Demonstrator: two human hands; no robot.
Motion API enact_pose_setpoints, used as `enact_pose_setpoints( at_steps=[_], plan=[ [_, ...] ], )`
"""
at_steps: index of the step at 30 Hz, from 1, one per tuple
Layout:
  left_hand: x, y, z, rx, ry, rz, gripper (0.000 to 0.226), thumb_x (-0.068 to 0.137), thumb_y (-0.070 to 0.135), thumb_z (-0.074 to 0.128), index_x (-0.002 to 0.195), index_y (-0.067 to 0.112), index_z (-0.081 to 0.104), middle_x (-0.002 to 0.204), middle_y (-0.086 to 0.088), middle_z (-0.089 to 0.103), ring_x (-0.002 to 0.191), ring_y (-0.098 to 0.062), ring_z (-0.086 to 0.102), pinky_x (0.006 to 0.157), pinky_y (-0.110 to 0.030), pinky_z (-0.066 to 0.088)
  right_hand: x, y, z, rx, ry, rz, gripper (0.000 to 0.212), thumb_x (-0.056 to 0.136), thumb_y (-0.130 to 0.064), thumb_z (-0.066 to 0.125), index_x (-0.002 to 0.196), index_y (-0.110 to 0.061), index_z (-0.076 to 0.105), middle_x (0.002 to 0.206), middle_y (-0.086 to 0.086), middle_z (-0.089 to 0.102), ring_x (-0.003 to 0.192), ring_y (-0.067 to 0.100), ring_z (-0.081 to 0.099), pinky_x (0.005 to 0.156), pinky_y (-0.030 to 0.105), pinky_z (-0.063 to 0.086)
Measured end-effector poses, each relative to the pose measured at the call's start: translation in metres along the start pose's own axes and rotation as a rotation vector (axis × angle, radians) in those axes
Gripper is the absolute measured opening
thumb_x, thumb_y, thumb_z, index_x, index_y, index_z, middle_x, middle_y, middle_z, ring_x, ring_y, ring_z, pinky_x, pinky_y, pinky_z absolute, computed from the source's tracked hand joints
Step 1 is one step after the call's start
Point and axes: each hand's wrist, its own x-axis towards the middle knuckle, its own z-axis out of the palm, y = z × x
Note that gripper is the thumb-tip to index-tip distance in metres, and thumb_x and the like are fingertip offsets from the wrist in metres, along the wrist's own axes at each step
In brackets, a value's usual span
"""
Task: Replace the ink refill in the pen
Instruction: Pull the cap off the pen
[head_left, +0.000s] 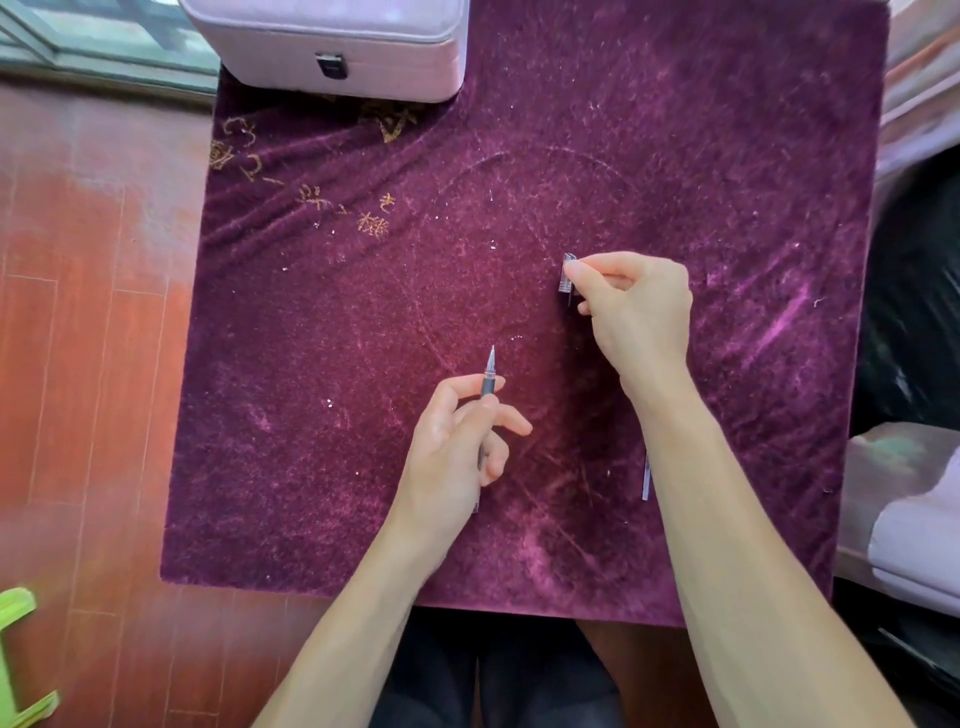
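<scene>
Pen (489, 375) uncapped, refill swap not yet showing.
Left hand (457, 441) fingers are gripping the pen; right hand (636, 306) fingers are pinching the clear cap (567, 273).

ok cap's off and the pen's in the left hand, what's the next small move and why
Probably set the clear cap down on the purple cloth. The right hand is pinching it, while the left hand holds the pen tip-up. Freeing the right hand would let it grip the pen's front section and unscrew it. A thin clear piece lies beside the right forearm, possibly the refill.
</scene>
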Motion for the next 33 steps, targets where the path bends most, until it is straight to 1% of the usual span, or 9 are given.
enact_pose_setpoints(
  at_steps=[4, 6, 11, 15, 25, 27, 29, 31, 33],
  plan=[
    [0.000, -0.003, 0.000, -0.009, 0.018, -0.024, 0.023, 0.100, 0.027, 0.050, 0.118, 0.024, 0.063, 0.086, -0.005, 0.075, 0.049, -0.007, 0.046, 0.050, -0.020, 0.042, 0.001, 0.000, 0.003, -0.060, 0.034, 0.036, 0.024, 0.089, -0.040, 0.080, 0.067, -0.035, 0.074, 0.062, -0.015, 0.076, 0.058, 0.000, 0.073, 0.062, 0.016, 0.054],
    [0.000, -0.005, 0.000, -0.015, 0.025, -0.034, 0.024, 0.100, 0.027, 0.050, 0.119, 0.022, 0.063, 0.085, -0.004, 0.075, 0.048, -0.007, 0.045, 0.049, -0.022, 0.041, 0.000, 0.001, 0.004, -0.065, 0.041, 0.057, 0.026, 0.088, -0.042, 0.080, 0.065, -0.034, 0.073, 0.061, -0.016, 0.075, 0.057, 0.001, 0.074, 0.063, 0.020, 0.056],
    [0.000, -0.007, 0.001, -0.037, 0.034, -0.035, 0.023, 0.100, 0.028, 0.051, 0.118, 0.026, 0.064, 0.083, -0.004, 0.074, 0.048, -0.007, 0.045, 0.049, -0.023, 0.041, -0.001, 0.002, 0.002, -0.078, 0.046, 0.078, 0.016, 0.088, -0.039, 0.079, 0.079, -0.027, 0.081, 0.069, -0.011, 0.076, 0.069, 0.010, 0.077, 0.076, 0.031, 0.063],
    [0.000, -0.007, 0.002, -0.042, 0.033, -0.025, 0.023, 0.101, 0.029, 0.051, 0.118, 0.029, 0.066, 0.081, -0.003, 0.072, 0.049, -0.008, 0.045, 0.049, -0.022, 0.041, -0.003, 0.004, 0.001, -0.067, 0.045, 0.066, 0.014, 0.089, -0.036, 0.078, 0.086, -0.023, 0.083, 0.072, -0.011, 0.076, 0.068, 0.009, 0.074, 0.078, 0.033, 0.063],
    [-0.005, -0.013, 0.008, 0.019, 0.045, 0.014, 0.021, 0.104, 0.026, 0.051, 0.120, 0.027, 0.065, 0.081, 0.001, 0.071, 0.048, -0.005, 0.046, 0.050, -0.020, 0.043, -0.006, 0.006, -0.003, -0.008, 0.074, 0.029, 0.012, 0.093, -0.031, 0.076, 0.093, -0.023, 0.084, 0.075, -0.012, 0.077, 0.070, 0.006, 0.073, 0.086, 0.039, 0.064],
    [-0.007, -0.013, 0.008, 0.049, 0.056, 0.024, 0.020, 0.106, 0.026, 0.051, 0.122, 0.024, 0.062, 0.082, 0.001, 0.072, 0.049, -0.004, 0.047, 0.051, -0.017, 0.043, -0.013, 0.006, -0.010, 0.047, 0.100, 0.008, 0.011, 0.094, -0.032, 0.075, 0.091, -0.025, 0.083, 0.073, -0.012, 0.077, 0.068, 0.002, 0.071, 0.084, 0.036, 0.064],
    [-0.010, -0.011, 0.009, 0.054, 0.064, 0.025, 0.019, 0.106, 0.027, 0.051, 0.121, 0.019, 0.060, 0.082, 0.001, 0.073, 0.050, -0.004, 0.047, 0.050, -0.016, 0.043, -0.029, 0.006, -0.020, 0.141, 0.093, -0.007, 0.014, 0.095, -0.034, 0.073, 0.086, -0.030, 0.082, 0.072, -0.012, 0.077, 0.063, -0.002, 0.066, 0.069, 0.026, 0.061],
    [-0.013, -0.007, 0.011, 0.052, 0.056, 0.026, 0.018, 0.106, 0.028, 0.051, 0.117, 0.016, 0.060, 0.082, 0.001, 0.074, 0.050, -0.005, 0.048, 0.049, -0.016, 0.042, -0.056, 0.010, -0.027, 0.221, 0.018, 0.012, 0.018, 0.096, -0.039, 0.072, 0.086, -0.031, 0.083, 0.076, -0.011, 0.078, 0.061, -0.005, 0.063, 0.060, 0.015, 0.051],
    [-0.018, -0.005, 0.013, 0.047, 0.044, 0.026, 0.019, 0.106, 0.028, 0.051, 0.116, 0.015, 0.060, 0.081, 0.001, 0.074, 0.049, -0.005, 0.048, 0.048, -0.017, 0.041, -0.087, 0.017, -0.030, 0.252, -0.120, 0.051, 0.016, 0.098, -0.040, 0.072, 0.092, -0.032, 0.085, 0.083, -0.012, 0.080, 0.065, -0.007, 0.065, 0.061, 0.010, 0.050]
  ],
)
